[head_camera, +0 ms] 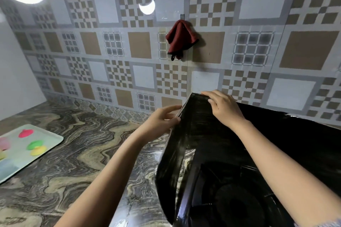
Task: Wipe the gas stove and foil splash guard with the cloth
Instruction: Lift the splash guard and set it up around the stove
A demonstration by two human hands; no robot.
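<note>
A dark, shiny splash guard (pixel 193 131) stands upright around the black gas stove (pixel 230 195) at the lower right. My left hand (pixel 162 120) grips the guard's left panel edge from outside, thumb on the inner face. On the panel's top corner rests my right hand (pixel 223 107), fingers curled over the rim. A dark red cloth (pixel 180 38) hangs from a hook on the tiled wall, above and apart from both hands. The stove's burner shows only dimly.
A marbled countertop (pixel 73 153) spreads to the left. A pale green tray (pixel 46 145) with small coloured pieces lies at its left edge. The patterned tile wall (pixel 110 51) runs behind everything. A white side wall closes off the far left.
</note>
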